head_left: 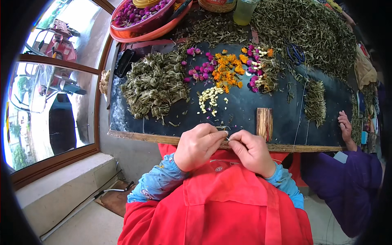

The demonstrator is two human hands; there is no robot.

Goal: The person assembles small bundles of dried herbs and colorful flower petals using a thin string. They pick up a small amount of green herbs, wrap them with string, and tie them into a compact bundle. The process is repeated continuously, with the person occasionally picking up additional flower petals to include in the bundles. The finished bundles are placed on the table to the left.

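Just over the table's front edge, my left hand (199,148) and my right hand (250,152) meet with fingertips pinched together. Between them shows a small pale bit, too small to name. Beyond lies a little heap of cream-white buds (209,99). Behind it are loose orange flower heads (228,70) and round purple flowers (201,72). To their right, tied leaf bundles (269,77) lie with purple, white and orange flowers at their ends. A big pile of tied dried-leaf bundles (153,87) fills the left side.
A wooden block (264,121) stands near the front edge, right of my hands. Blue-handled scissors (295,54) lie farther back, before loose dried leaves (304,30). Purple flowers fill a pink basin (141,22) at back left. At right is another person's hand (345,125).
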